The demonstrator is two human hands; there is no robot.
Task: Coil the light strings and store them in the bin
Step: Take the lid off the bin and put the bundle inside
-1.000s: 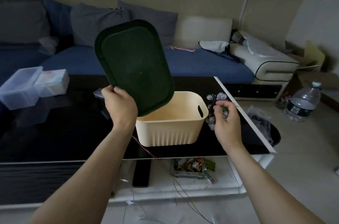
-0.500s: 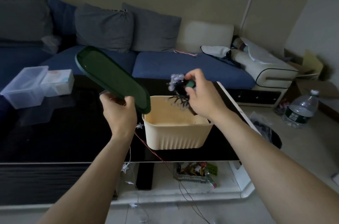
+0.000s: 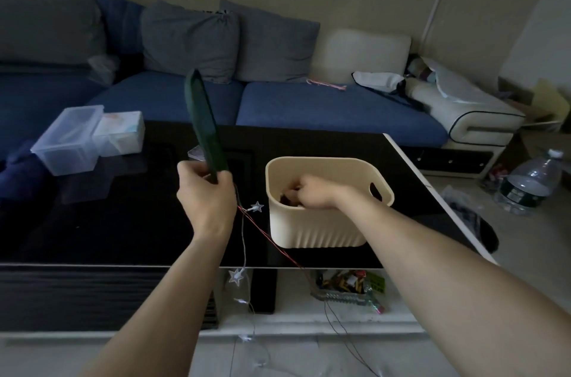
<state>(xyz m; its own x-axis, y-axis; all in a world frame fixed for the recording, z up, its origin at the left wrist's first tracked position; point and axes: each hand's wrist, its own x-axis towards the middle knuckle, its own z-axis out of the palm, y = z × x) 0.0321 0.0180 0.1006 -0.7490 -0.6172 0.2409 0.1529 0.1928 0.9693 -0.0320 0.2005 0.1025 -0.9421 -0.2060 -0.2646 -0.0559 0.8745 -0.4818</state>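
Inside the cream bin (image 3: 315,234) on the dark surface (image 3: 123,222), the right hand (image 3: 312,196) has its grip curled around a dark bundle, too hidden to identify. Left hand (image 3: 205,194) pinches the green lid (image 3: 202,123) upright beside it. A star light string (image 3: 256,207) trails over the surface edge between them.

A glossy black coffee table (image 3: 108,222) is seen bearing a cream ribbed bin (image 3: 321,231) near its right edge, while a clear lidded container (image 3: 66,142) and a white box (image 3: 122,132) are set side by side at its far left.
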